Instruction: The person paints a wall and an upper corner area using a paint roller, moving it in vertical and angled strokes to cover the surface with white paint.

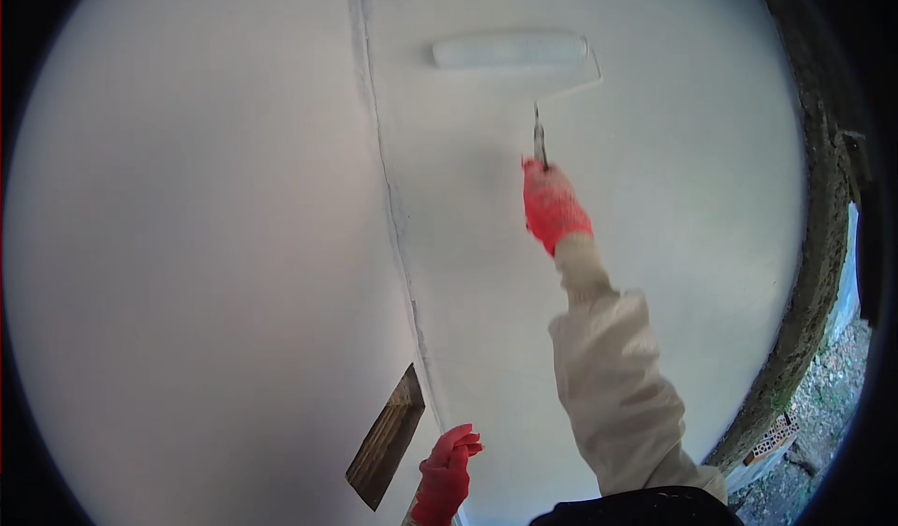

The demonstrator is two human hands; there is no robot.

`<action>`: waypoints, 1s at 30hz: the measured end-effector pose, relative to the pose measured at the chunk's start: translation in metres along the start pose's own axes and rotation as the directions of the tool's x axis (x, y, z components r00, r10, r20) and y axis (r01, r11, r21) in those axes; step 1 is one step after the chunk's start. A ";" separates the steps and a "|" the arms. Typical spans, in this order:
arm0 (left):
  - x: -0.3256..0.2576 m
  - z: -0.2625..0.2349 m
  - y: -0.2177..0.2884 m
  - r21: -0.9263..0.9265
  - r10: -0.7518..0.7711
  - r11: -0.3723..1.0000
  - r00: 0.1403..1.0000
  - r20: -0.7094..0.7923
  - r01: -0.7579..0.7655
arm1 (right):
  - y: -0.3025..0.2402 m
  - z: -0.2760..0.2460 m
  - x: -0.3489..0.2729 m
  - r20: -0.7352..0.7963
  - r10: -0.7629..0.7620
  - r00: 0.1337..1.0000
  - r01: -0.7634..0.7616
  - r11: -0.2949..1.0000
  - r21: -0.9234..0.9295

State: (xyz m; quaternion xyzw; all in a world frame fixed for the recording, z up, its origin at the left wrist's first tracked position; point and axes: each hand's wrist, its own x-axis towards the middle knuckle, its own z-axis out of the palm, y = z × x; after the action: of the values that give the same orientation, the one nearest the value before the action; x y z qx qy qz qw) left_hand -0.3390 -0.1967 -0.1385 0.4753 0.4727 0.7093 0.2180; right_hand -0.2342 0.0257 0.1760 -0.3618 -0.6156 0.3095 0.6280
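Note:
My right hand (556, 206), in a red glove, is closed around the handle of a paint roller (510, 50) and reaches upward. The roller's long white sleeve lies sideways across a pale wall (673, 199), to the right of the corner seam. A thin wire frame joins the sleeve's right end to the handle. Low in the view, my left hand (447, 477), also red-gloved, is held near the seam with its fingers loosely bent and partly apart. Nothing shows in it.
A ragged grey seam (391, 199) runs down between two pale wall faces. Left of my left hand is a dark rectangular opening (386, 437) with a brown, ribbed inside. Rough wall edge (812, 245) borders the right; beyond it lie rubbly ground (832, 404) and a perforated brick (774, 438).

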 end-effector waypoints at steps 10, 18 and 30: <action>-0.029 0.011 -0.003 -0.034 0.059 0.998 0.998 0.017 -0.059 | 0.267 -0.032 -0.296 -0.009 0.337 0.942 -0.327 0.906 -0.269; 0.006 0.016 0.010 -0.159 0.110 0.980 0.993 -0.051 -0.117 | 0.242 -0.002 -0.254 0.006 -0.122 0.992 0.122 0.981 -0.149; 0.097 0.008 0.085 -0.087 0.280 0.956 0.960 -0.020 -0.281 | -0.156 0.000 0.122 -0.068 -0.417 0.906 0.386 0.883 -0.269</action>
State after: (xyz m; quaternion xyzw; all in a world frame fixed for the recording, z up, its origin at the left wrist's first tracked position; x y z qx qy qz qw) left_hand -0.3638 -0.1581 -0.0173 0.5245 0.3691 0.7554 0.1344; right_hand -0.2368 0.0422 0.3730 -0.3207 -0.6709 0.0698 0.6650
